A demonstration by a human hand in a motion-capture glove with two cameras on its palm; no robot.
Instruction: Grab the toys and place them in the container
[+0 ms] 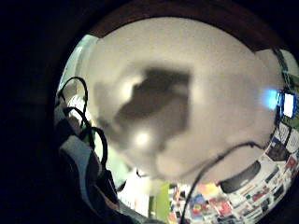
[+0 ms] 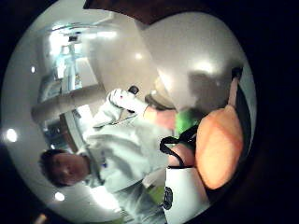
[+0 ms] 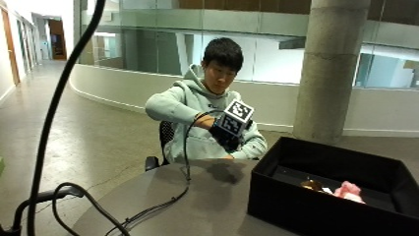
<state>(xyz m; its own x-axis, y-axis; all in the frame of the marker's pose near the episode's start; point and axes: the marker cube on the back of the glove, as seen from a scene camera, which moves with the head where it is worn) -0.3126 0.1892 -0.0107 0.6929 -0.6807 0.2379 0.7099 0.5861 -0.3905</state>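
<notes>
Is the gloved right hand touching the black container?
Apart. The outside view shows the right hand raised above the table, clear gap to the container.

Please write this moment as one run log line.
hand: raised above table, holds orange toy | container: pink toy inside

Black open-topped container (image 3: 308,206) on table, pink toy (image 3: 348,191) and small brownish toy (image 3: 312,185) inside

round grey table (image 3: 196,206) with a black open-topped container (image 3: 308,206) and trailing black cable (image 3: 164,204)
</notes>
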